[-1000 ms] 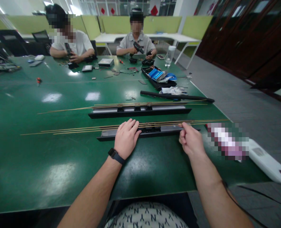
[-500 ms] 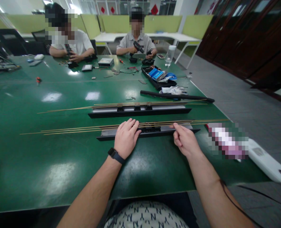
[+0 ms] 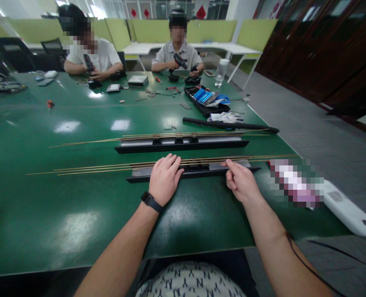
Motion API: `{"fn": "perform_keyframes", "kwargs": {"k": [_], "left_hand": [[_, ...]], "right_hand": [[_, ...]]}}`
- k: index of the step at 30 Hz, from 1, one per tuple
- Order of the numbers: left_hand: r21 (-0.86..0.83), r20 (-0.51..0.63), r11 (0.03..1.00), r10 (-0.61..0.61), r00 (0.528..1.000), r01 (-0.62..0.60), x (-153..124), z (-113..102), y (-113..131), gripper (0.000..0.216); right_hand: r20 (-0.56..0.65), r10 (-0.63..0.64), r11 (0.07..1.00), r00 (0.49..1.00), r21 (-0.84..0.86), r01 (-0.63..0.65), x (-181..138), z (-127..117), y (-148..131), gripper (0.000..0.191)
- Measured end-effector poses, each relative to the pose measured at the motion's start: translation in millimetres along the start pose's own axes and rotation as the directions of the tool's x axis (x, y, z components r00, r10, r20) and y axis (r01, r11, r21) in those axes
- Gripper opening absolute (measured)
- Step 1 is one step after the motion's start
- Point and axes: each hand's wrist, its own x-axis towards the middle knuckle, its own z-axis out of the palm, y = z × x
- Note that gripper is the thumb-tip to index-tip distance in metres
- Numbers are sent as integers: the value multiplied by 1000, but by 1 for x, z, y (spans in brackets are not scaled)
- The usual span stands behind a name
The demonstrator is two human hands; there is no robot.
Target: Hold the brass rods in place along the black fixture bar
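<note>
Just ahead of the forearms, resting the left hand (image 3: 165, 179) flat and open, palm down, fingers close together, across the nearer black rail (image 3: 139, 175) and the thin brass rods (image 3: 93, 168) lying along it. To its right, holding the right hand (image 3: 241, 182) loosely curled, forefinger extended onto the rods, thumb beneath; not showing whether pinching or merely touching. Beyond both hands, facing a second rail (image 3: 183, 146).

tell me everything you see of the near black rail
The near black rail is a long, narrow strip, seemingly plastic, with a grey inner face and a dark block midway. It lies flat across the table, thin brass rods along its far edge. The left hand rests flat on it; the right hand touches its right part.
</note>
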Motion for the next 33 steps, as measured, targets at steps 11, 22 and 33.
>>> {"fn": "perform_keyframes", "kwargs": {"k": [11,22,33], "left_hand": [[-3,-12,1000,4,1000,-4,0,0,0,36],[2,-12,1000,9,1000,-9,1,0,0,35],[15,-7,1000,13,1000,-13,1,-1,0,35]], "right_hand": [[-26,-16,1000,1000,24,16,1,-2,-1,38],[-145,-56,993,988,95,70,6,-8,-2,27],[-245,-74,989,967,109,104,6,-7,-6,21]]}}
